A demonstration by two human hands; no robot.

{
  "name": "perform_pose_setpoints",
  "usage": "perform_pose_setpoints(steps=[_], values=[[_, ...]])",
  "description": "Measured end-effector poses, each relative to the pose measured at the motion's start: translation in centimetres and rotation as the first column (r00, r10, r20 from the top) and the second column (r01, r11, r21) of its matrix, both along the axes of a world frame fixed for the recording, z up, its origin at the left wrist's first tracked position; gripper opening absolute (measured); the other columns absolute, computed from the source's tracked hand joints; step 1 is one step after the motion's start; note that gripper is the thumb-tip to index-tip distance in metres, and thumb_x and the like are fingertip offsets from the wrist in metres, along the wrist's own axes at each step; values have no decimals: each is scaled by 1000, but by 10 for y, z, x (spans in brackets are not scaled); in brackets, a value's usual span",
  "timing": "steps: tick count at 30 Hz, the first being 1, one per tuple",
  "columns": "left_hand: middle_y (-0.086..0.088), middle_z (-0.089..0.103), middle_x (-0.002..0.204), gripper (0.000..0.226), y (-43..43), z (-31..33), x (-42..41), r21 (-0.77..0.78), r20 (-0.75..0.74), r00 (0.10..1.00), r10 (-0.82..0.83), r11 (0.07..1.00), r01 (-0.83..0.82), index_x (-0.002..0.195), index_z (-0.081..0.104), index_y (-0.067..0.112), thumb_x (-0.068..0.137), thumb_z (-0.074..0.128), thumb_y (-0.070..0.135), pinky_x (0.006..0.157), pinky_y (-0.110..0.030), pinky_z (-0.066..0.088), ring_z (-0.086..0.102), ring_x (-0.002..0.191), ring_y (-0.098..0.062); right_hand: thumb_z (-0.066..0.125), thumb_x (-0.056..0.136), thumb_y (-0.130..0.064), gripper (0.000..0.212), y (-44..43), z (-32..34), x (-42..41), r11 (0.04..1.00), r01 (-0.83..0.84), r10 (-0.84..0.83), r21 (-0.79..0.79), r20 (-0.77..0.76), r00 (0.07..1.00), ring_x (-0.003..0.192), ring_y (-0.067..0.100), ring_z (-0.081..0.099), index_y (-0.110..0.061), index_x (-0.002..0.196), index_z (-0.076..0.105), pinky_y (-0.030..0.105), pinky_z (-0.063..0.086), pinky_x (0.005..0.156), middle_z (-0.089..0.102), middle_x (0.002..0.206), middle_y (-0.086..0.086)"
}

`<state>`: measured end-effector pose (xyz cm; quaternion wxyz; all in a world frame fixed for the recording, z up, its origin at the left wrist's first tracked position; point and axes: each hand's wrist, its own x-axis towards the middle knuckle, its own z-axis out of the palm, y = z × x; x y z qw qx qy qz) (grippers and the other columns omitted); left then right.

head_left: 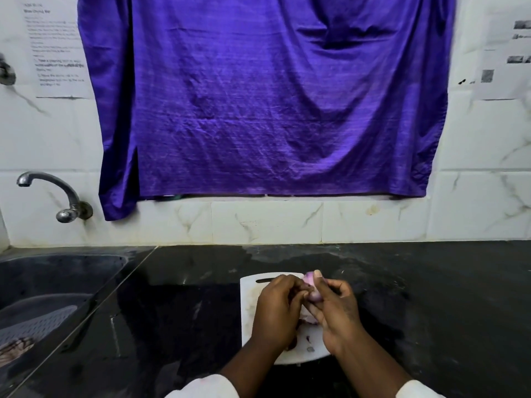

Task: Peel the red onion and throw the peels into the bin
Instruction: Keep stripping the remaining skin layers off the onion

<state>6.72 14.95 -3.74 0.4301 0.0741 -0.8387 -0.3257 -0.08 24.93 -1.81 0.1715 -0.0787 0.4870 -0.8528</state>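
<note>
The fingers (317,278) of the right hand (334,311) were curled around the red onion (311,290), thumb pressed upright against its pale purple side. The left hand (277,305) had its fingers bunched together, pinching at the onion's left face. Both hands held the onion just above a white cutting board (248,300), where loose peels (309,340) lay near the wrists. The board sat on the dark tabletop (178,297). A sink (57,282) lay to the left under a metal tap (57,196), and a purple cloth (264,96) hung on the tiled wall behind.
</note>
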Motion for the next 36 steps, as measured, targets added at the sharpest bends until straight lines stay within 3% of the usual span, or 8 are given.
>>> perform_pose_setpoints(steps=[3,7,15,20,24,27,32,36], values=[[12,64,79,17,-10,-4,1,9,71,996,53,999,-54,81,63,25,91,67,12,68,-23,48,59,79,-6,73,93,-24,28,4,-1,-6,1000,12,-12,-2,28,1000,88,33,74,-3,105,59,43,62,80,73,94,21],[11,64,79,15,-19,-4,3,29,109,992,64,997,-68,81,60,23,94,64,18,67,-21,44,58,80,-7,69,97,-22,22,5,-3,-10,999,33,-33,-13,32,999,89,34,69,-3,103,58,51,58,95,60,77,18],[12,65,90,27,3,7,3,136,89,994,-56,990,43,95,56,33,83,78,42,70,-29,55,64,82,-8,72,94,-22,28,2,-5,0,998,-60,60,-27,4,998,70,23,69,-4,109,57,38,63,68,71,74,13],[7,68,80,29,4,1,-6,145,130,990,-56,989,37,87,53,28,81,81,24,69,-40,57,66,76,-12,71,95,-20,29,4,-3,4,998,-68,68,-12,2,998,55,12,64,-3,113,54,33,60,58,71,77,15],[7,67,78,28,4,-2,-7,160,136,991,-15,987,-7,85,53,26,85,74,7,67,-39,57,65,74,-11,72,94,-24,33,4,-5,1,998,-65,65,12,-4,998,83,29,70,-3,113,55,31,62,61,63,87,24],[6,68,78,25,8,-5,-7,211,116,993,-14,977,-11,84,56,26,86,66,3,67,-39,58,65,72,-9,71,94,-24,31,1,-6,-1,999,-35,35,-8,-8,999,77,28,69,-3,110,55,34,60,64,61,72,16],[4,67,72,8,7,-7,-10,165,148,989,20,985,-45,78,60,23,84,63,18,65,-43,56,63,69,-12,70,96,-24,30,1,-3,-4,999,2,-2,-42,-7,1000,84,28,74,-2,110,56,36,61,72,73,94,21],[5,62,77,29,8,-5,-7,108,189,980,68,990,-89,82,57,25,86,68,51,68,-34,49,58,77,-11,72,93,-22,29,2,-6,-5,999,14,-15,-45,-24,1000,66,18,68,-2,109,57,34,62,63,69,88,18]])
